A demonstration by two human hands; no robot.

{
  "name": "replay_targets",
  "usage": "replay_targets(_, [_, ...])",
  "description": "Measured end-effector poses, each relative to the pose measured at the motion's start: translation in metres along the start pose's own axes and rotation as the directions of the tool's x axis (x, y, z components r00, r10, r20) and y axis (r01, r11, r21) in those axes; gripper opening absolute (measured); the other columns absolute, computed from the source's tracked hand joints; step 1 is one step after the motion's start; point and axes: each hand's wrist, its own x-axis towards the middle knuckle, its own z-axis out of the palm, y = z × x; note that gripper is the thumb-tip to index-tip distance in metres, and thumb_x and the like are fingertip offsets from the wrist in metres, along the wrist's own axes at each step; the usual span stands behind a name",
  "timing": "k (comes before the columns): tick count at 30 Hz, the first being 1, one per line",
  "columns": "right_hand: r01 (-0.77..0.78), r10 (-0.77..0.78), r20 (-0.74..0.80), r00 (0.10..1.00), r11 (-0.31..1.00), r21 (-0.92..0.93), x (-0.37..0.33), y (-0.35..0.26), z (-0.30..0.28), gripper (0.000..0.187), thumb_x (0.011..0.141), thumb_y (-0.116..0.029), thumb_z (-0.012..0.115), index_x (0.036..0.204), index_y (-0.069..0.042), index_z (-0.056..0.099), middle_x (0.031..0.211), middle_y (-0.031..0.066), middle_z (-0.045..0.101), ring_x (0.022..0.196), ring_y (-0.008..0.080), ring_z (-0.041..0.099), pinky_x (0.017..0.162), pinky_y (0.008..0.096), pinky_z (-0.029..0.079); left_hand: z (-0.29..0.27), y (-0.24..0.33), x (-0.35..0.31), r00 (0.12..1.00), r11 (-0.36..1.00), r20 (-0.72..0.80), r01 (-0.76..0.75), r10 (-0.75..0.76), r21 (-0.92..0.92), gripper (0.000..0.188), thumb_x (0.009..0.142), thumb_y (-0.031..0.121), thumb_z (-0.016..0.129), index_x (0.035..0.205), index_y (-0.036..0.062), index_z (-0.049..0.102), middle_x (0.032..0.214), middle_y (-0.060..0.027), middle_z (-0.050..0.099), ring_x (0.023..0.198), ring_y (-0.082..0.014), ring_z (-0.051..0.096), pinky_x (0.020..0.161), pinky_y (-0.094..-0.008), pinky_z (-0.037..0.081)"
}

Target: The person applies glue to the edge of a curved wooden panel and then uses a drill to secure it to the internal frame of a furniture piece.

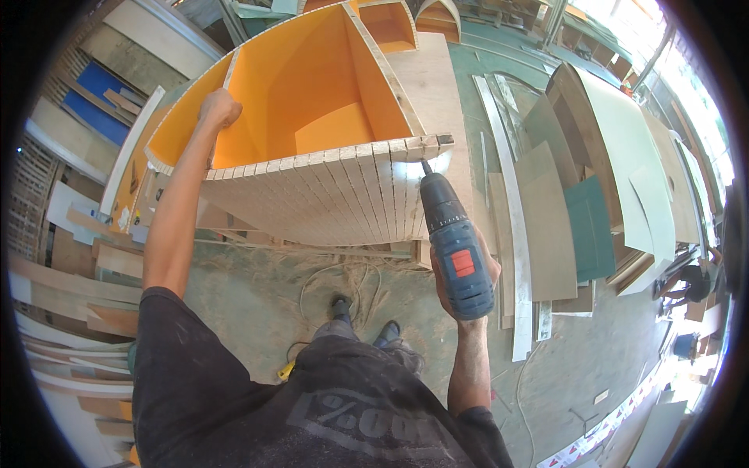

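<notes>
My right hand (pixel 490 269) is wrapped round the grip of a blue and black cordless drill (pixel 460 261) with a red patch on top. The drill's tip points at the right end of a curved, slatted wooden panel (pixel 312 191), where a patch of light falls; I cannot tell if the bit touches the wood. This panel forms the near side of an open wooden cabinet (pixel 292 86) with orange inner faces and dividers. Closed over the top edge of the left divider (pixel 232 70) is my left hand (pixel 221 109), its fingers partly hidden.
Beneath the cabinet lies a plywood sheet (pixel 437 86). Leaning boards and curved panels (pixel 546 210) stand to the right, and stacked strips (pixel 70 296) to the left. Cables and sawdust (pixel 363 288) cover the floor by my feet, with a yellow object (pixel 286 370) nearby. Another person (pixel 694 281) is at far right.
</notes>
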Motion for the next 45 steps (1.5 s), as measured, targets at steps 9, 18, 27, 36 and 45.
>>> replay_targets(9, [-0.001,0.002,0.009,1.0,0.999,-0.051,0.001,0.002,-0.002,0.061,0.086,-0.002,0.076,0.143,-0.015,0.059,0.11,0.0067,0.075,0.097,0.0149,0.073,0.086,0.0332,0.058,-0.005,0.006,-0.005,0.999,0.998,0.014,0.047,-0.046,-0.037,0.038,0.08,0.012,0.057,0.109,-0.0088,0.071,0.114,-0.0315,0.071,0.108,-0.0421,0.071,0.086,-0.0472,0.057])
replay_targets(18, [-0.009,0.009,0.002,1.0,0.994,-0.106,0.008,-0.005,-0.003,0.052,0.082,-0.006,0.081,0.13,0.0,0.062,0.101,0.0093,0.075,0.09,0.0163,0.074,0.082,0.0303,0.057,-0.01,0.007,-0.007,0.999,0.999,0.027,0.043,-0.043,0.022,0.041,0.084,0.018,0.06,0.114,-0.009,0.069,0.117,-0.0315,0.07,0.111,-0.0414,0.07,0.091,-0.0467,0.056])
replay_targets(27, [-0.045,0.046,0.018,0.999,0.996,-0.076,0.01,0.002,-0.005,0.058,0.085,-0.002,0.077,0.14,-0.012,0.06,0.109,0.0053,0.076,0.094,0.0132,0.074,0.085,0.0314,0.058,-0.012,0.007,-0.01,0.999,0.999,0.038,0.039,-0.039,0.019,0.038,0.084,0.017,0.06,0.109,-0.0087,0.071,0.113,-0.0303,0.071,0.107,-0.0402,0.071,0.087,-0.0467,0.057])
replay_targets(36, [-0.013,0.022,0.084,0.996,0.994,-0.108,0.019,-0.006,-0.014,0.06,0.087,0.0,0.075,0.143,-0.015,0.058,0.112,0.0074,0.075,0.1,0.0174,0.075,0.087,0.0348,0.059,-0.013,0.007,-0.014,1.0,1.0,0.006,0.022,-0.022,0.005,0.036,0.083,0.016,0.058,0.106,-0.0087,0.072,0.108,-0.0306,0.072,0.104,-0.0413,0.072,0.085,-0.0469,0.057])
replay_targets(45, [-0.039,0.056,0.118,0.991,0.989,-0.144,0.023,-0.015,-0.022,0.059,0.085,0.0,0.076,0.141,-0.015,0.06,0.111,0.0092,0.076,0.103,0.0209,0.075,0.089,0.0383,0.06,-0.016,0.009,-0.015,0.999,1.0,0.025,0.022,-0.022,-0.006,0.036,0.081,0.014,0.057,0.105,-0.0084,0.073,0.111,-0.0316,0.071,0.107,-0.0421,0.071,0.086,-0.047,0.057])
